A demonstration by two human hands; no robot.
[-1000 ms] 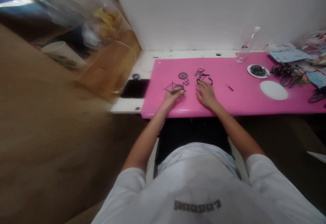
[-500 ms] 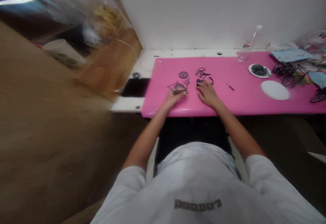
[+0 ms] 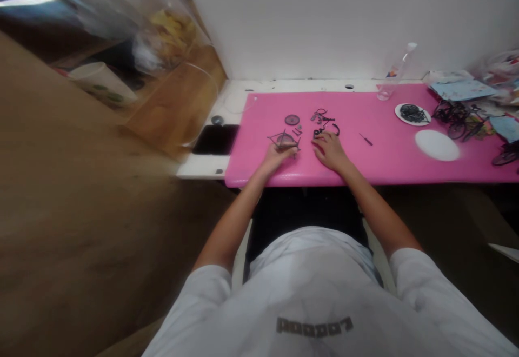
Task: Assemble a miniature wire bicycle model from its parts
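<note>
My left hand is closed on a dark miniature bicycle frame with a wheel in it, just above the pink mat. My right hand rests to the right, thumb apart and fingers reaching over small black parts. Its fingertips touch or nearly touch them. Just beyond both hands lie a loose small wheel, a thin black piece with a loop and a curved black piece. Some tiny bits beside the frame are too small to name.
On the pink mat a small screwdriver lies to the right. Further right are a white plate of black parts, a white oval lid or plate, several model bicycles and a clear bottle. A black phone-like slab lies left.
My right hand has drawn back very slightly toward me and left over the small parts. The left hand with the miniature bicycle frame has barely moved.
</note>
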